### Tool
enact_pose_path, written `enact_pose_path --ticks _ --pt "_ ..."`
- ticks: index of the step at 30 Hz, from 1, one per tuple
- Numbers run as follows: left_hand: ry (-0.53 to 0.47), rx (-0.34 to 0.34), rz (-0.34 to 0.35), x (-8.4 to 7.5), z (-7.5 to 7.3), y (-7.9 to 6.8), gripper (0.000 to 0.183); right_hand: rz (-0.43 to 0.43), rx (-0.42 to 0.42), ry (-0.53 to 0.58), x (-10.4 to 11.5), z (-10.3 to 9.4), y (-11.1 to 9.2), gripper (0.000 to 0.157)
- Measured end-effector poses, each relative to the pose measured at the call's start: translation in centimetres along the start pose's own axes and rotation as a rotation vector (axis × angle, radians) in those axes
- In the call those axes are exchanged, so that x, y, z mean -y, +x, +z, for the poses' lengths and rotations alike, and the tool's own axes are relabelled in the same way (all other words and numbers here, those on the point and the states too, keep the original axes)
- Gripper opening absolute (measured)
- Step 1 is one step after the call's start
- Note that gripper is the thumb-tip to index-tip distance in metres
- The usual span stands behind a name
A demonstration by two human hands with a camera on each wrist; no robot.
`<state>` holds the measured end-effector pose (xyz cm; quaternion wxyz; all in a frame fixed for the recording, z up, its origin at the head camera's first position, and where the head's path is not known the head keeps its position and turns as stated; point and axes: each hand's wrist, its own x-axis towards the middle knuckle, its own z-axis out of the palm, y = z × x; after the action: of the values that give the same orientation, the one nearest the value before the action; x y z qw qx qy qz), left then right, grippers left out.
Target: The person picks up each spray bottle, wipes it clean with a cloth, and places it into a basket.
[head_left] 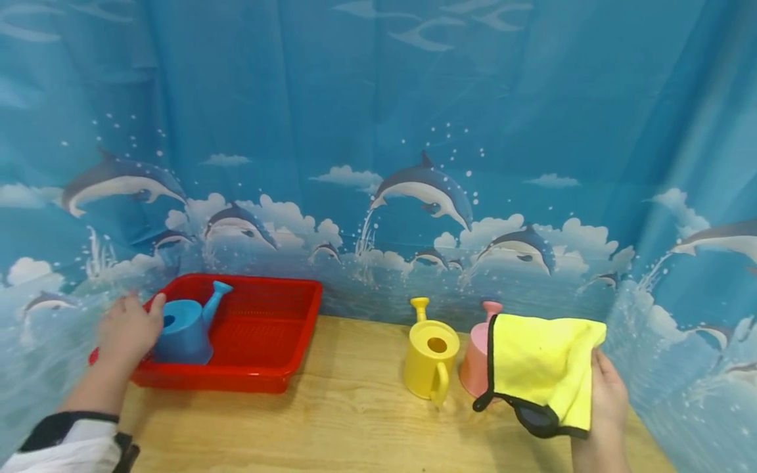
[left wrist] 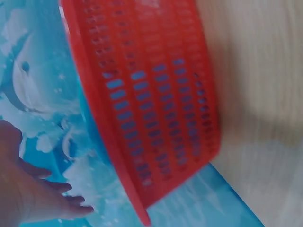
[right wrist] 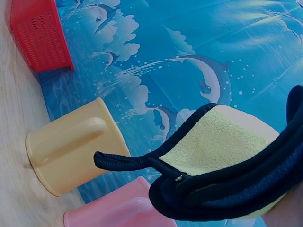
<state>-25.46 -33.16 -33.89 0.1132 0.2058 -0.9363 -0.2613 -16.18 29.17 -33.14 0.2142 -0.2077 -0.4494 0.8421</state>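
1. Head view: the right hand (head_left: 609, 397) grips the yellow cloth (head_left: 544, 368); the left hand (head_left: 127, 332), fingers extended, seemingly empty, is beside the blue watering can (head_left: 183, 338) in the red basket (head_left: 219, 380).
2. A low swing of the cloth could topple the pink can (head_left: 475, 368).
3. Only the right wrist view reveals that can's handle (right wrist: 136, 206).
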Motion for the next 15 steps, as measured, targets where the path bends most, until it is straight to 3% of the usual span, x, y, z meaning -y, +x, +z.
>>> enact_pose_path --ticks 5,9,15 --pt "-0.003 0.063 0.101 -1.4 0.4 -0.5 0.087 0.003 0.010 -0.042 0.1 0.1 0.0 0.064" --pt "0.001 0.102 0.181 -2.7 0.8 -1.0 0.089 0.008 0.013 -0.036 0.1 0.2 0.0 0.065" --pt "0.009 0.102 0.250 -4.3 1.8 -1.9 0.088 0.008 -0.007 -0.028 0.0 0.5 -0.1 0.062"
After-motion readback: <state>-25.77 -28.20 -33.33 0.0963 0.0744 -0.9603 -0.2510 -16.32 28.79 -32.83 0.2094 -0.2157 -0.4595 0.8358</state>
